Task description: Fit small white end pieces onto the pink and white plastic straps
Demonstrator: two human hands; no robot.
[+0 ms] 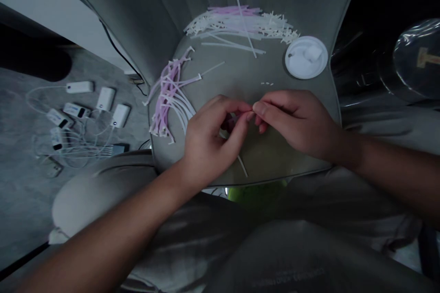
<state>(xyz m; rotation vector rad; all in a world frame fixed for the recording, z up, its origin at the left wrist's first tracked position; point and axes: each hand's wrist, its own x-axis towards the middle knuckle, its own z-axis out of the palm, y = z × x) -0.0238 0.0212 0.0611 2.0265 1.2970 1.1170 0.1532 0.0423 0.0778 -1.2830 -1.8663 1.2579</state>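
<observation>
Both hands meet over the grey chair seat [275, 146], fingertips nearly touching. My left hand [213, 137] is closed in a pinch, with a thin pale strip [243, 166] running through it and out below the palm. My right hand [299, 121] also pinches at the meeting point; whatever lies between its thumb and finger is too small to make out. Just beyond the fingers lie a few tiny white pieces [267, 84]. Left of my left hand is a heap of purple and white strips [168, 94] with white end pieces.
At the back of the seat lies a larger pile of pale and purple strips [237, 23], one long strip [244, 18] across it. A round white dish [291, 71] with white contents stands at the right. White cabled devices [106, 98] lie on the floor at left.
</observation>
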